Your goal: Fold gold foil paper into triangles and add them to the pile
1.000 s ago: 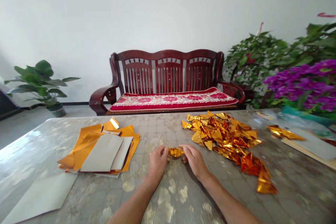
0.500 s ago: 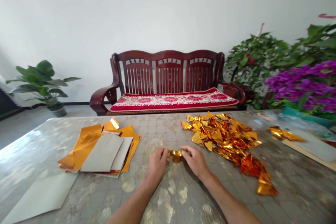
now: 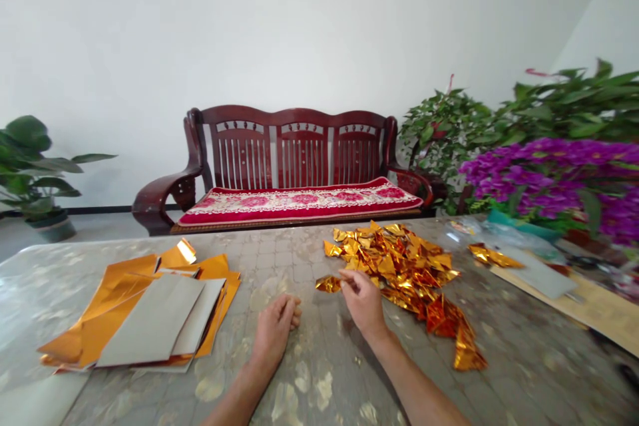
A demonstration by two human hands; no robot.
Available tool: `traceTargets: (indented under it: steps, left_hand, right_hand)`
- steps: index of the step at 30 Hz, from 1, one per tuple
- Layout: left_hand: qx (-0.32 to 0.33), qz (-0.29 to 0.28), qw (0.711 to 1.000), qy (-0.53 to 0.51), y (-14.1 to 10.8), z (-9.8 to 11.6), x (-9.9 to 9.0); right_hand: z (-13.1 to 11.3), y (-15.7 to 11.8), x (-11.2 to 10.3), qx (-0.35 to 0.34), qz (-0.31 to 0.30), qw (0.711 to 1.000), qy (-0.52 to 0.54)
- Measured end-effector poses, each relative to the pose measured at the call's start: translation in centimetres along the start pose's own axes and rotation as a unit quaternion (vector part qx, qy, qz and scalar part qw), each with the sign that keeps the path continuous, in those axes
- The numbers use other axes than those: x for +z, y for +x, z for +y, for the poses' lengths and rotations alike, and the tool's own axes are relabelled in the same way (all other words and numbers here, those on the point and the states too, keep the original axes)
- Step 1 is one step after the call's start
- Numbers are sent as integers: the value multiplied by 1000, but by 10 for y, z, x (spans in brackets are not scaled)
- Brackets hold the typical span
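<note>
Right hand point(image 3: 363, 303) against folded gold foil point(image 3: 328, 284)

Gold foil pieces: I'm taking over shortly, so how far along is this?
Done, it seems: a heap of folded gold foil pieces. In hand: the right hand holds one small gold piece; the left hand holds nothing. Remaining: a stack of flat gold foil sheets with grey paper on top.

Table: glossy grey marbled cover point(image 3: 524, 373) with a tile pattern
Left: loose gold foil sheets point(image 3: 120, 293) under grey card sheets point(image 3: 154, 323)
Front left corner: another grey card sheet point(image 3: 40, 399)
Right of centre: heap of folded gold foil triangles point(image 3: 394, 266)
Far right: cardboard sheet point(image 3: 589, 309) under a grey sheet point(image 3: 536, 276), with a gold foil strip point(image 3: 492, 255) beside it; clear plastic bag point(image 3: 514, 233) behind
</note>
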State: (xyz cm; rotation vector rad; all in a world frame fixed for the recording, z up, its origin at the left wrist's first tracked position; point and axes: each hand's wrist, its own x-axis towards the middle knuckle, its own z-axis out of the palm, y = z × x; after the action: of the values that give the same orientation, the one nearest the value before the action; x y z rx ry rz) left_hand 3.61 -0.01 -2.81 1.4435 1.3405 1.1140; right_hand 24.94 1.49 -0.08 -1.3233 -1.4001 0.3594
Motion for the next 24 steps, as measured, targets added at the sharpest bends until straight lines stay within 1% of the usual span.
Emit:
traceTargets:
  steps: [3, 7, 9, 11, 12, 14, 19, 21, 24]
  left_hand:
    - [2, -7, 1000, 3, 0, 2, 0]
    - [11, -13, 1000, 25, -1, 3, 0]
    - [15, -16, 999, 38, -1, 3, -1]
    - [19, -18, 999, 47, -1, 2, -1]
    - [21, -19, 998, 50, -1, 1, -1]
    - [23, -21, 998, 54, -1, 1, -1]
    - [23, -23, 998, 55, 0, 1, -1]
    - [26, -23, 998, 55, 0, 1, -1]
    - [26, -18, 998, 55, 0, 1, -2]
  right_hand:
    - [13, 20, -22, 41, 65, 997, 13]
    - [31, 44, -58, 92, 137, 986, 15]
    - [37, 55, -77, 100, 169, 980, -16]
    - [42, 66, -95, 84, 191, 974, -84]
    - [43, 73, -103, 76, 198, 969, -129]
    - [44, 86, -117, 72, 209, 948, -228]
    - [41, 112, -137, 99, 215, 926, -293]
    - [40, 116, -142, 118, 207, 918, -316]
    - [37, 112, -145, 140, 199, 910, -337]
